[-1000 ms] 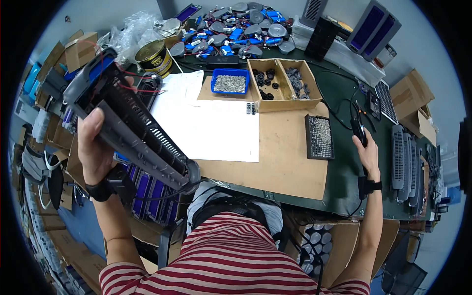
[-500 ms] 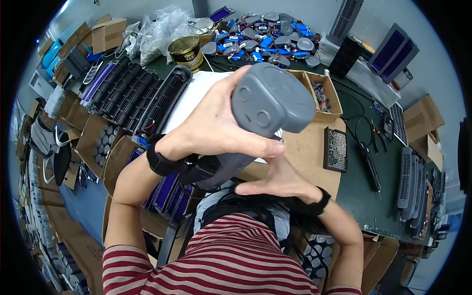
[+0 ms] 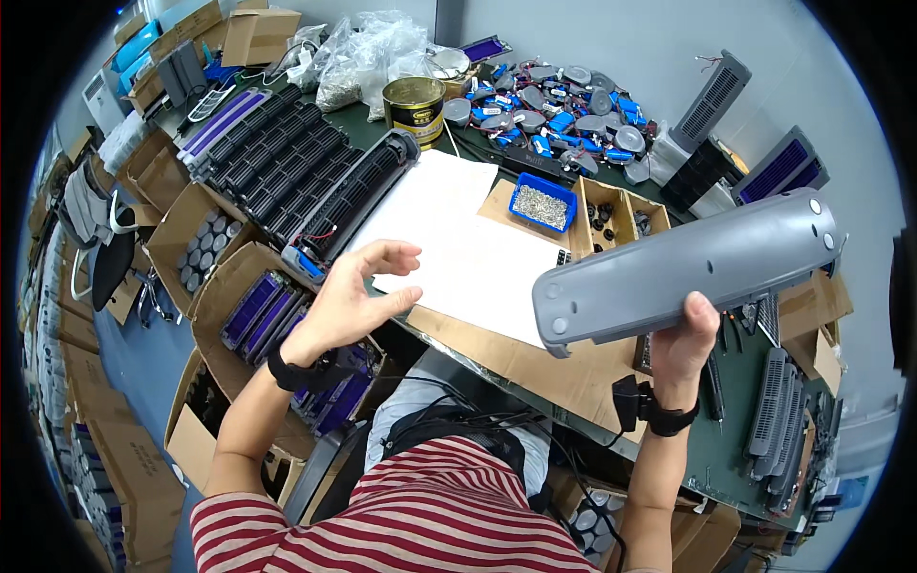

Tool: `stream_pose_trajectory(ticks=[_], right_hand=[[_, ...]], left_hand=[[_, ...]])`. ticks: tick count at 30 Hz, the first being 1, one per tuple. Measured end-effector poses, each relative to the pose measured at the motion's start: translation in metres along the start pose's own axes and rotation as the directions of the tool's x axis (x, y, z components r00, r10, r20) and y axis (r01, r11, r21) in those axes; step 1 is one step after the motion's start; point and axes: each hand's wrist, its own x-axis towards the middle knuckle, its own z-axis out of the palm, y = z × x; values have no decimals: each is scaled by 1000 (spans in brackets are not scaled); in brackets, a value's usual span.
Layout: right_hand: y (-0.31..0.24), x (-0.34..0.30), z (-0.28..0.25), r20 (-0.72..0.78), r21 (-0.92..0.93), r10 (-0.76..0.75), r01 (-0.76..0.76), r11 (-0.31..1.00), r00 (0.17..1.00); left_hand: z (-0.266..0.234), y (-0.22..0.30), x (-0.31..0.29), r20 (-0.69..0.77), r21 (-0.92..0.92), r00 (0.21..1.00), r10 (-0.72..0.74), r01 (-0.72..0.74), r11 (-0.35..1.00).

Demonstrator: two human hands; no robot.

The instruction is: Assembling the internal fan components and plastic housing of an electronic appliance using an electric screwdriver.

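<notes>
My right hand grips the lower edge of a long grey plastic housing, held up in the air above the right side of the bench with its flat back facing me. My left hand hovers open, fingers spread, over the bench's left edge, holding nothing. It is nearest a white paper sheet lying on brown cardboard. A row of black cylindrical fan rollers lies on the bench beyond my left hand.
A blue tray of screws and a cardboard box of small parts sit behind the paper. A gold tin, blue-and-grey motors, and grilles crowd the bench. Open boxes of purple parts stand at lower left.
The grey housing was in both hands close to my face; now only my right hand holds it, swung out to the right. My left hand has let go and opened.
</notes>
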Motion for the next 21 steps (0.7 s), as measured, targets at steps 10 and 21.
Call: stream_pose_trajectory(ticks=[10,21], right_hand=[[-33,-10,-5,383,-910,398,268,316,834],[21,-12,-25,465,-872,612,450,193,639]], left_hand=[[21,-16,-17,-27,255,993,111,-101,962],[91,-33,27,360,191,931,52,-129,973]])
